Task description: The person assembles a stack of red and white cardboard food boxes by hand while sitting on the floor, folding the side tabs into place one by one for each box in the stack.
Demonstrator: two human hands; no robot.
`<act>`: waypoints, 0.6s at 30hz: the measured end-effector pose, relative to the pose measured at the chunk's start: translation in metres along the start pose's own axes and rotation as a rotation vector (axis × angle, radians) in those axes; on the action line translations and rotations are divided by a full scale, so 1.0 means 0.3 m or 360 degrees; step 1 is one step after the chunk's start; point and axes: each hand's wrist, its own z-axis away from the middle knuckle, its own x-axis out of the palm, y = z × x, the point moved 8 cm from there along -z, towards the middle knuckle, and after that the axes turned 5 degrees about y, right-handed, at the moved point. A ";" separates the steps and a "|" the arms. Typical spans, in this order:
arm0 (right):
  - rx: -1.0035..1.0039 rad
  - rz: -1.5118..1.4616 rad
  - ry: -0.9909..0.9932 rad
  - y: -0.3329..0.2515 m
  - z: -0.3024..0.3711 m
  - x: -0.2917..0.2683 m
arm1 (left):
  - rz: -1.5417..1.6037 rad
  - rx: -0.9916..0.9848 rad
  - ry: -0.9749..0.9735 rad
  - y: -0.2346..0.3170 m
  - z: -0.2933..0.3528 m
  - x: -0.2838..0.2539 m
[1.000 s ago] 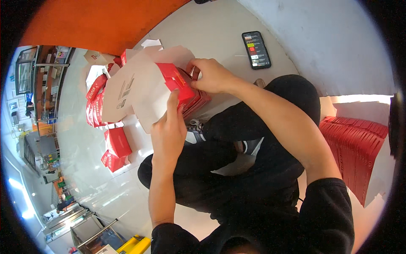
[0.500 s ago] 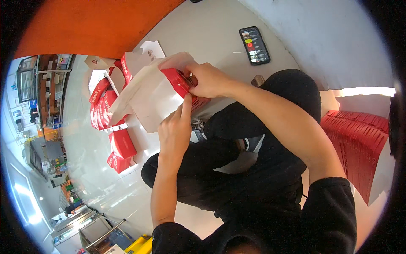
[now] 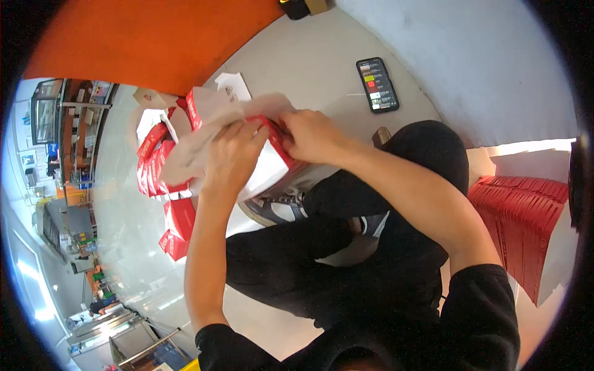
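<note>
Over the person's crossed legs, just above the knees, both hands meet on a red and white cardboard box (image 3: 263, 164) that is part folded, its white inner panel spread out to the left. The left hand (image 3: 232, 154) lies flat on that panel with fingers curled over its upper edge, pressing it down. The right hand (image 3: 312, 136) pinches the red edge of the box at its top right corner, thumb and fingers closed on the flap. The exact finger positions are blurred, so I cannot tell whether a tab is being tucked or only held.

The box looks light and thin: stiff along its creases, floppy across the open panels, and easy to dent or tear at the folds. It would probably handle best gripped near a crease or corner, with the other palm flat on a broad face, much as the hands sit now.

Just left of it on the floor (image 3: 322, 68) lies a pile of similar red boxes (image 3: 158, 164). A stack of flat red blanks (image 3: 526, 216) sits to the right, and a phone (image 3: 377, 85) lies well apart, further up the floor.
</note>
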 end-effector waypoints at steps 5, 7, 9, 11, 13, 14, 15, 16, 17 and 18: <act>-0.0026 0.0174 0.0046 -0.016 0.002 -0.006 | 0.0099 0.0008 0.0044 0.018 -0.005 -0.005; -0.0044 0.0199 0.0006 -0.024 0.005 -0.003 | 0.0106 -0.0034 -0.0002 0.022 -0.007 -0.007; 0.0032 0.0182 0.0021 -0.002 -0.003 0.001 | 0.0136 -0.0046 -0.0041 0.022 -0.016 -0.006; 0.0060 0.0170 0.0051 0.006 -0.008 0.003 | 0.0149 -0.0041 -0.0084 0.016 -0.021 -0.002; 0.0047 0.0173 0.0093 0.001 -0.006 -0.004 | 0.0155 -0.0018 -0.0124 0.008 -0.026 0.012; 0.0043 0.0166 0.0086 0.002 -0.008 -0.005 | 0.0142 -0.0009 -0.0168 0.006 -0.032 0.017; 0.0040 0.0153 0.0072 -0.002 -0.007 -0.006 | 0.0131 -0.0005 -0.0219 0.006 -0.034 0.020; 0.0035 0.0140 0.0058 -0.006 -0.005 -0.004 | 0.0118 -0.0002 -0.0270 0.006 -0.035 0.021; 0.0030 0.0108 0.0077 -0.009 -0.002 0.002 | 0.0115 0.0010 -0.0292 0.010 -0.034 0.012; 0.0030 0.0089 0.0099 -0.003 0.002 0.003 | 0.0120 0.0027 -0.0303 0.019 -0.038 0.008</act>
